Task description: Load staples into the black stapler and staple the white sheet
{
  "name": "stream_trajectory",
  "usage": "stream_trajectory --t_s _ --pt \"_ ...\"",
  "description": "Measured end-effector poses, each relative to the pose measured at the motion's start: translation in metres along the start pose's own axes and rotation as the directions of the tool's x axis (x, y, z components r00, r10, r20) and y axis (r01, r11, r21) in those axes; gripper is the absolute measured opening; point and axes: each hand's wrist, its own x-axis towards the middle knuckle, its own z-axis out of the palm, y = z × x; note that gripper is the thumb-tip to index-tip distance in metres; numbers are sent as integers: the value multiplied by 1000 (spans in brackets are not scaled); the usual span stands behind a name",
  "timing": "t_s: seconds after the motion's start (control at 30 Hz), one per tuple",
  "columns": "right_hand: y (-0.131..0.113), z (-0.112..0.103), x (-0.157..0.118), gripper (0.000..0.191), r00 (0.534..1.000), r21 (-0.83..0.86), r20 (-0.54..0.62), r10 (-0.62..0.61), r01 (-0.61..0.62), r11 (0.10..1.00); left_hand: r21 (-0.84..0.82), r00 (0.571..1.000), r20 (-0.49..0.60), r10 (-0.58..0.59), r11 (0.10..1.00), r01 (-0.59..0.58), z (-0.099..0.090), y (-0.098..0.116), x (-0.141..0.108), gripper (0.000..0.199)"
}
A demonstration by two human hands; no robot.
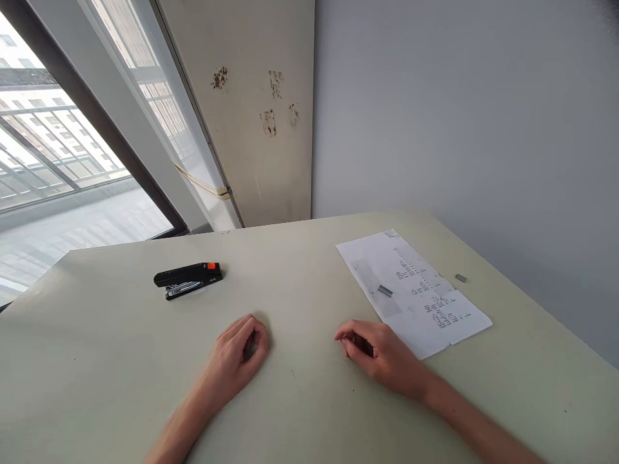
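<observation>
My left hand rests on the table, fingers curled in with the thumb against them and nothing visible inside. Opposite it, my right hand is curled too, its fingertips meeting the thumb around a hollow where no object shows. It lies beside the lower left edge of a printed white sheet of paper. On that sheet sits a short grey strip of staples. A black stapler with an orange-red button lies on its side beyond my left hand, touched by neither hand.
The pale green table runs up to a grey wall on the right. A second small grey piece, perhaps staples, lies right of the paper. Behind the table stand a stained beige panel and a window at left.
</observation>
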Motion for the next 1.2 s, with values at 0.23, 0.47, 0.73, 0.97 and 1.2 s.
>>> stream_trajectory --t_s 0.23,0.47,0.73,0.97,1.2 --pt "1 0 0 18 1000 0 -5 -4 4 1000 -3 1000 -4 10 1000 -10 1 -1 1 23" --pt "-3 -7 1 16 996 131 45 73 -79 988 -10 1000 -7 -16 1000 16 -1 2 1 26" --pt "25 -62 6 23 792 631 -482 375 17 776 -19 1000 -15 -10 1000 9 -1 3 2 26" --pt "58 -87 9 16 449 636 -704 550 54 770 -10 1000 0 -9 1000 9 0 0 2 27" --pt "46 -61 12 21 662 714 -497 560 -55 698 12 1000 11 -15 1000 15 0 0 1 28"
